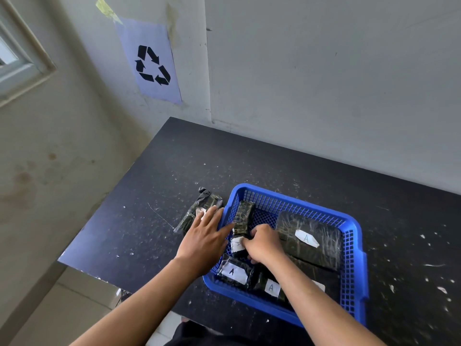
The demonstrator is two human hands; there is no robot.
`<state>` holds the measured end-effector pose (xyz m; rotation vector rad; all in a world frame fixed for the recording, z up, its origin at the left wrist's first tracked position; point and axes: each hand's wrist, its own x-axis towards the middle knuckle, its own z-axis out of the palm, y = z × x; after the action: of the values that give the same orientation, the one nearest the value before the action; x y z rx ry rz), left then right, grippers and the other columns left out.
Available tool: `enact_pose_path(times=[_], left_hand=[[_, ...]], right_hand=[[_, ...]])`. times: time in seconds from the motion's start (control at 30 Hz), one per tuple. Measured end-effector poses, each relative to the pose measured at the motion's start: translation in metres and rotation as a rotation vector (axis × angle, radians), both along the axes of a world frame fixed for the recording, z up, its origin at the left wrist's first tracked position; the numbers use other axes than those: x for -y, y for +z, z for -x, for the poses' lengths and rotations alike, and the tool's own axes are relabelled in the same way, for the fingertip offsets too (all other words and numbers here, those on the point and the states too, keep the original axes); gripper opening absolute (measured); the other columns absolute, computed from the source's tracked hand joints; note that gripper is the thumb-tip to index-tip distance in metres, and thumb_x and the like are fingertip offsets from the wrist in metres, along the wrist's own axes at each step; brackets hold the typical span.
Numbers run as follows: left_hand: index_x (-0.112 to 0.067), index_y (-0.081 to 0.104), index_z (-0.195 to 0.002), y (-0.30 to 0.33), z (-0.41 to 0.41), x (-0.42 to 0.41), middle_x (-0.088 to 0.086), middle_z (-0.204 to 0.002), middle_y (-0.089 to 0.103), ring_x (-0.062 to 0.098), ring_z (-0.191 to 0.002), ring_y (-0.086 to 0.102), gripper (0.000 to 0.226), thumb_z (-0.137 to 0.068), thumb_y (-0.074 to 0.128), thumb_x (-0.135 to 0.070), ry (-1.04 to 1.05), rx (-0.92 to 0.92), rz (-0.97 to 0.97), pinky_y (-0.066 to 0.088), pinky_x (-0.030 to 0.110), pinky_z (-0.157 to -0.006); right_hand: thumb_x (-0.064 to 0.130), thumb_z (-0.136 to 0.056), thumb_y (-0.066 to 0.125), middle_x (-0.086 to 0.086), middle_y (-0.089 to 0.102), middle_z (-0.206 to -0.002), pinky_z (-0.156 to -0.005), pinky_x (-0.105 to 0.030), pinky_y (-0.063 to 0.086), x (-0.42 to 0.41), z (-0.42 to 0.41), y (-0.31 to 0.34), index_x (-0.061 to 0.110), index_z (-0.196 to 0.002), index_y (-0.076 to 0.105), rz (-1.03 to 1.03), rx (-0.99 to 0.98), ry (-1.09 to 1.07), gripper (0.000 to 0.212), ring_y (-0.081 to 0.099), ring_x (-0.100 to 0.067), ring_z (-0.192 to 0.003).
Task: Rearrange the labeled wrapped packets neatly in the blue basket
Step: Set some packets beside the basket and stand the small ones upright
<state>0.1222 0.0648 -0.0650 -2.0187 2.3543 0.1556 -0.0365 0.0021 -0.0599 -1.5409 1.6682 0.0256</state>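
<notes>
A blue mesh basket (349,258) sits on the black table and holds several dark wrapped packets with white "A" labels. A large flat packet (309,243) lies at its right side. Two small labelled packets (234,272) lie along the near wall. My right hand (262,243) is inside the basket, fingers closed on a long narrow packet (243,217) that leans against the left wall. My left hand (204,238) hovers over the basket's left rim with fingers spread, holding nothing. One more wrapped packet (199,208) lies on the table just left of the basket, partly under my fingertips.
The black table (174,171) is scratched and flecked with white scraps, mostly at the right. Its left edge and near-left corner drop off to the floor. A wall with a recycling-symbol sheet (152,63) stands behind it.
</notes>
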Motion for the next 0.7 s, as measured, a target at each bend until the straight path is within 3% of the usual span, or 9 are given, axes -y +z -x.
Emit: enact_pose_path(times=[0.1, 0.2, 0.4, 0.47, 0.53, 0.6, 0.7], left_hand=[[-0.028, 0.044, -0.144, 0.0, 0.003, -0.002, 0.018, -0.161, 0.021, 0.036, -0.15, 0.009, 0.049, -0.097, 0.05, -0.04, 0.01, -0.001, 0.033, 0.014, 0.054, -0.12], [-0.032, 0.054, -0.133, 0.003, 0.004, 0.0, 0.018, -0.162, 0.014, 0.037, -0.15, 0.006, 0.048, -0.088, 0.065, -0.045, -0.022, 0.003, 0.043, 0.014, 0.056, -0.119], [-0.036, 0.07, -0.106, 0.005, 0.012, 0.004, 0.013, -0.162, -0.019, 0.034, -0.143, -0.03, 0.02, -0.086, 0.067, -0.041, -0.046, 0.06, -0.021, -0.021, 0.051, -0.114], [-0.034, 0.07, -0.103, 0.006, 0.014, 0.005, 0.013, -0.16, -0.024, 0.035, -0.142, -0.033, 0.018, -0.087, 0.066, -0.041, -0.048, 0.074, -0.042, -0.026, 0.05, -0.111], [-0.035, 0.07, -0.106, 0.008, 0.014, 0.005, 0.013, -0.159, -0.027, 0.035, -0.143, -0.031, 0.02, -0.087, 0.066, -0.042, -0.06, 0.085, -0.064, -0.027, 0.05, -0.111], [-0.036, 0.069, -0.108, 0.01, 0.014, 0.005, 0.013, -0.158, -0.03, 0.035, -0.142, -0.033, 0.021, -0.088, 0.065, -0.04, -0.061, 0.092, -0.079, -0.026, 0.051, -0.111], [-0.039, 0.066, -0.114, 0.014, 0.015, 0.005, 0.013, -0.157, -0.032, 0.035, -0.142, -0.033, 0.025, -0.09, 0.063, -0.039, -0.062, 0.089, -0.094, -0.026, 0.051, -0.111]], right_hand=[[0.015, -0.09, 0.069, -0.02, 0.074, -0.088, -0.076, -0.053, 0.061, -0.003, -0.007, -0.009, 0.004, -0.093, 0.064, -0.018, 0.072, -0.1, 0.013, 0.073, -0.038, -0.08], [0.018, -0.092, 0.067, -0.012, 0.07, -0.09, -0.074, -0.045, 0.061, -0.009, -0.01, -0.014, 0.01, -0.092, 0.061, 0.021, 0.03, -0.069, 0.009, 0.07, -0.032, -0.078], [0.035, -0.088, 0.073, -0.001, 0.068, -0.077, -0.058, -0.03, 0.049, 0.002, -0.002, -0.002, 0.014, -0.085, 0.068, 0.156, -0.169, 0.15, 0.023, 0.063, -0.022, -0.068], [0.033, -0.085, 0.075, 0.004, 0.066, -0.08, -0.054, -0.027, 0.044, 0.009, 0.004, 0.002, 0.019, -0.093, 0.066, 0.355, -0.228, 0.204, 0.019, 0.059, -0.019, -0.066], [0.032, -0.082, 0.078, 0.006, 0.067, -0.094, -0.056, -0.028, 0.045, 0.013, 0.007, 0.001, 0.023, -0.11, 0.062, 0.5, -0.196, 0.346, 0.033, 0.062, -0.019, -0.074], [0.034, -0.081, 0.08, 0.003, 0.063, -0.109, -0.065, -0.034, 0.052, 0.014, 0.006, -0.004, 0.024, -0.124, 0.057, 0.52, -0.152, 0.496, 0.05, 0.067, -0.022, -0.088], [0.038, -0.083, 0.077, 0.003, 0.059, -0.113, -0.069, -0.037, 0.054, 0.015, 0.006, -0.011, 0.025, -0.126, 0.056, 0.563, -0.141, 0.523, 0.05, 0.068, -0.025, -0.091]])
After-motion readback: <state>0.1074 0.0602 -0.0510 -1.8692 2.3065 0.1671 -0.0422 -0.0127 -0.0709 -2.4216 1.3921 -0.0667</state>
